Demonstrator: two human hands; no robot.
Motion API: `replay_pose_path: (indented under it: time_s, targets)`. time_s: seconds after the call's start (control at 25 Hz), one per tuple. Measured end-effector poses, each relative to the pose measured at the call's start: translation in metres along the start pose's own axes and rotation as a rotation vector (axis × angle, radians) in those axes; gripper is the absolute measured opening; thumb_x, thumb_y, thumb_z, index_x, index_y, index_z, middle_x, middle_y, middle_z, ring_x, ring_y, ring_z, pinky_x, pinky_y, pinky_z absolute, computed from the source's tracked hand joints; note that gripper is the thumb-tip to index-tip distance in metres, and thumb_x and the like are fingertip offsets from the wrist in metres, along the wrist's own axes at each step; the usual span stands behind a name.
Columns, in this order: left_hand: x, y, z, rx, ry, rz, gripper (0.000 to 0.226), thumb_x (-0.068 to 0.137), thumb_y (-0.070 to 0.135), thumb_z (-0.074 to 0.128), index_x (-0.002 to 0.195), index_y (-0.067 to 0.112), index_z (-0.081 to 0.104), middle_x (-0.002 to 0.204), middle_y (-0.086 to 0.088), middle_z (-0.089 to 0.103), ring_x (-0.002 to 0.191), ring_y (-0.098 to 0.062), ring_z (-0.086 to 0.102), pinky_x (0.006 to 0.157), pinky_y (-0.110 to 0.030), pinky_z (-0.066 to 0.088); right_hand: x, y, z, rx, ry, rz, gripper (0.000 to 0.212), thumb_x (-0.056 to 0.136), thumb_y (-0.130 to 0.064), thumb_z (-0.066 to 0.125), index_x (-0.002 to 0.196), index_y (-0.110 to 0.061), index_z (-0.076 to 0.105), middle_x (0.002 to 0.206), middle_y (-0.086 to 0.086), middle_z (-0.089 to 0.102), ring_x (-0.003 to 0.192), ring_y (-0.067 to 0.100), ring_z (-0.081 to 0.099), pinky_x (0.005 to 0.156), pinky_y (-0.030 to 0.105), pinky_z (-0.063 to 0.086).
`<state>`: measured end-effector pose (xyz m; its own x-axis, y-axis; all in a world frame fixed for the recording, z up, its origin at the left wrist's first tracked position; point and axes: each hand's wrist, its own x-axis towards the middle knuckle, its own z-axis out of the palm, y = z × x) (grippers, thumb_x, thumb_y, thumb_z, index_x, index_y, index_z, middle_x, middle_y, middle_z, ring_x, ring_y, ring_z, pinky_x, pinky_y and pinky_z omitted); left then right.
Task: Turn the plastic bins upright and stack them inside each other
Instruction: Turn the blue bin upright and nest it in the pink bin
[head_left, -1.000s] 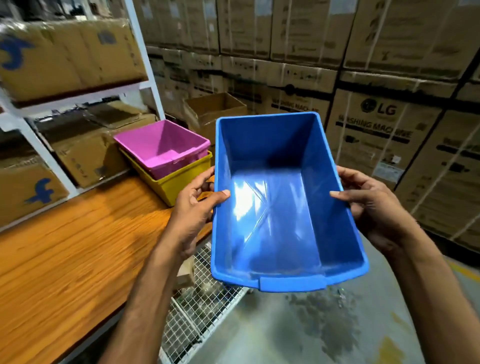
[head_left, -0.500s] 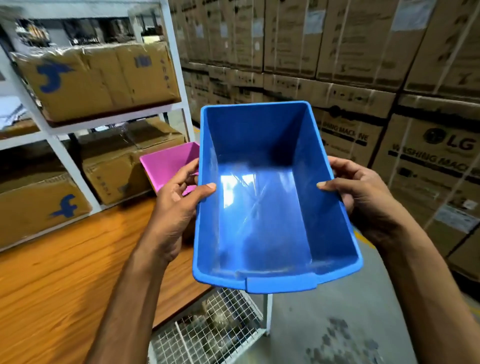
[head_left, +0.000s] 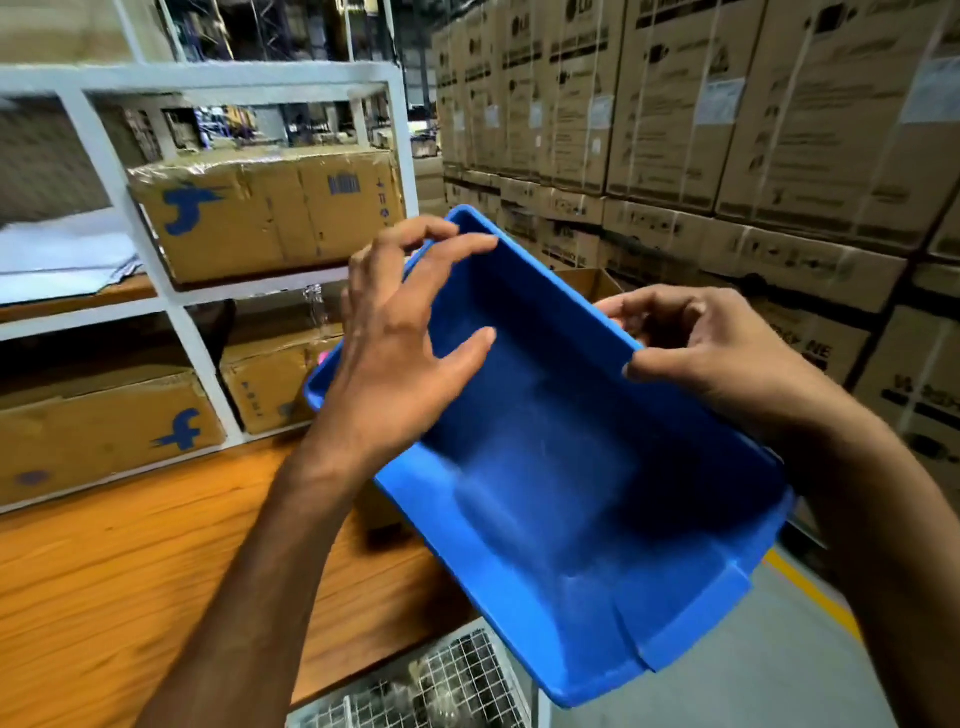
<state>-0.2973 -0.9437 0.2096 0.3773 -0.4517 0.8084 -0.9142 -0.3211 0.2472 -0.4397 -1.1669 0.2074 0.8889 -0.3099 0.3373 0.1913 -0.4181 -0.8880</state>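
Blue bin (head_left: 545, 467) has tilted; left hand (head_left: 395, 358) splayed, right hand (head_left: 711, 358) pinches rim; table (head_left: 130, 571) beside

One blue bin (head_left: 571, 467), two hands (head_left: 395, 358) (head_left: 711, 353), three shelved cardboard boxes (head_left: 265, 213) (head_left: 104, 431) (head_left: 270, 382).

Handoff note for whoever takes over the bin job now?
Right hand grips the blue bin by its right rim.
Left hand open, fingers spread over the left rim; contact unclear.
Bin open side up, tilted, in the air beside the table.
Pink sliver behind its left corner.
Done: bin upright.
Left: nest it in the other bins, mostly hidden.
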Motion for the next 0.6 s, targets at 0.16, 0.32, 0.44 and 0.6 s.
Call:
replay_pose_path:
  time_s: [0.16, 0.32, 0.44, 0.6]
  targets:
    - [0.045, 0.042, 0.016, 0.239, -0.22, 0.26, 0.041, 0.081, 0.036, 0.076, 0.119, 0.032, 0.062, 0.124, 0.008, 0.06, 0.117, -0.018, 0.052, 0.1, -0.032, 0.036, 0.01, -0.007, -0.023, -0.11, -0.191, -0.088, 0.05, 0.076, 0.02, 0.065, 0.107, -0.017, 0.078, 0.088, 0.007, 0.075, 0.078, 0.011, 0.059, 0.07, 0.017, 0.05]
    - [0.05, 0.051, 0.035, 0.151, -0.438, 0.139, 0.018, 0.08, 0.029, 0.072, 0.095, 0.032, 0.064, 0.086, 0.017, 0.064, 0.08, -0.004, 0.056, 0.071, -0.033, 0.048, 0.021, -0.007, -0.052, -0.324, -0.307, -0.18, 0.044, 0.076, 0.013, 0.071, 0.103, -0.02, 0.077, 0.094, 0.003, 0.076, 0.079, 0.024, 0.066, 0.073, 0.035, 0.057]
    - [0.043, 0.049, 0.052, 0.069, -0.551, 0.027, 0.016, 0.08, 0.027, 0.072, 0.092, 0.033, 0.063, 0.076, 0.022, 0.061, 0.07, 0.004, 0.054, 0.063, -0.03, 0.043, 0.031, -0.002, -0.066, -0.534, -0.296, -0.274, 0.035, 0.076, 0.005, 0.076, 0.098, -0.022, 0.076, 0.085, -0.003, 0.073, 0.077, 0.011, 0.068, 0.072, 0.035, 0.059]
    - [0.041, 0.047, 0.061, -0.12, -0.48, -0.121, 0.017, 0.085, 0.018, 0.07, 0.095, 0.03, 0.064, 0.072, 0.016, 0.06, 0.058, 0.004, 0.052, 0.058, -0.023, 0.042, 0.042, 0.012, -0.064, -0.7, 0.049, -0.529, 0.039, 0.073, -0.002, 0.07, 0.108, -0.02, 0.073, 0.099, -0.002, 0.069, 0.092, 0.018, 0.064, 0.084, 0.041, 0.054]
